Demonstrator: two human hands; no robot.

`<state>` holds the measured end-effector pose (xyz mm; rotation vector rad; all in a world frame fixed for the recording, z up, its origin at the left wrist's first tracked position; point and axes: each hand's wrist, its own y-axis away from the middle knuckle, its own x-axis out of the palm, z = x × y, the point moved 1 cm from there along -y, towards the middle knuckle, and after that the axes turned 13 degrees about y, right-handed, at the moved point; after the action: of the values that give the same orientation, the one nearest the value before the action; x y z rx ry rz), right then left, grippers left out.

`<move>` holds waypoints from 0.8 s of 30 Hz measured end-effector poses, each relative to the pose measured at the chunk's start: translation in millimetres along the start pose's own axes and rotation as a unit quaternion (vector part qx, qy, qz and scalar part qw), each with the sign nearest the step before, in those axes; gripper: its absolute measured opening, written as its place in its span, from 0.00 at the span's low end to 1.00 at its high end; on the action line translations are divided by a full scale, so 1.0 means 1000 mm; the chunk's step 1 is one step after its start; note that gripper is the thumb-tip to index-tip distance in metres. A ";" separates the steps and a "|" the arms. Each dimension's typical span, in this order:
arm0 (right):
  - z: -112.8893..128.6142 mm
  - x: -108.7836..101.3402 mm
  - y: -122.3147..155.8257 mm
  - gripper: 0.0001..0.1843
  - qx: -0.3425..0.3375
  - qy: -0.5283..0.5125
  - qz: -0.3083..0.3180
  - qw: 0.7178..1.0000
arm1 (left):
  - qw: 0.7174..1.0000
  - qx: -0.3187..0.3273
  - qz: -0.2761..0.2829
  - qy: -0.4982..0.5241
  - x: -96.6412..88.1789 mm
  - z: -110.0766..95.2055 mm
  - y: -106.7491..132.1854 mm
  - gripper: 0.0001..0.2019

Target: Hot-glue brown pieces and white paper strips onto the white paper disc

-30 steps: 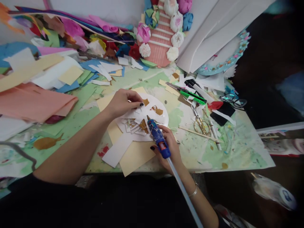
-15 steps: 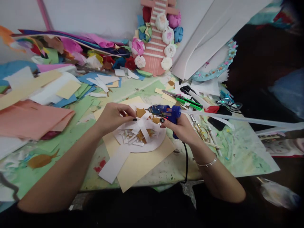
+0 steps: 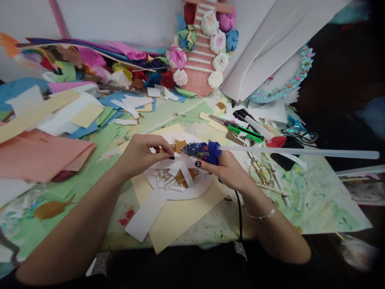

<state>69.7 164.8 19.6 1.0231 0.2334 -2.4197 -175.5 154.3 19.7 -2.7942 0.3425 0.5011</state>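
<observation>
My right hand (image 3: 230, 170) grips the glue gun (image 3: 198, 150), nozzle (image 3: 184, 150) close to my left hand (image 3: 147, 154), whose hold I can't tell; a slip could burn it.

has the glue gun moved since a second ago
Yes: the glue gun has swung round; its glue stick, earlier on the near side of the scissors, now extends rightward beyond their handles.

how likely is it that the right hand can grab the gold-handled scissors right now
Probably not: the right hand is occupied holding the blue glue gun, though the gold-handled scissors lie close by, just to its right.
</observation>
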 end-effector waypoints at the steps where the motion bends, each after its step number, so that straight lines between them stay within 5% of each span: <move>1: 0.000 0.000 0.000 0.16 -0.001 0.000 0.001 1.000 | 1.000 -0.002 0.001 -0.002 0.000 0.001 0.000 0.03; 24: 0.003 0.004 -0.003 0.16 0.003 0.071 -0.012 0.997 | 1.000 -0.028 0.000 -0.009 0.003 0.003 -0.003 0.04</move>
<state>64.2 164.5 18.5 1.2016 0.2895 -2.3728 -173.3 157.8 16.3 -2.8415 0.3300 0.5436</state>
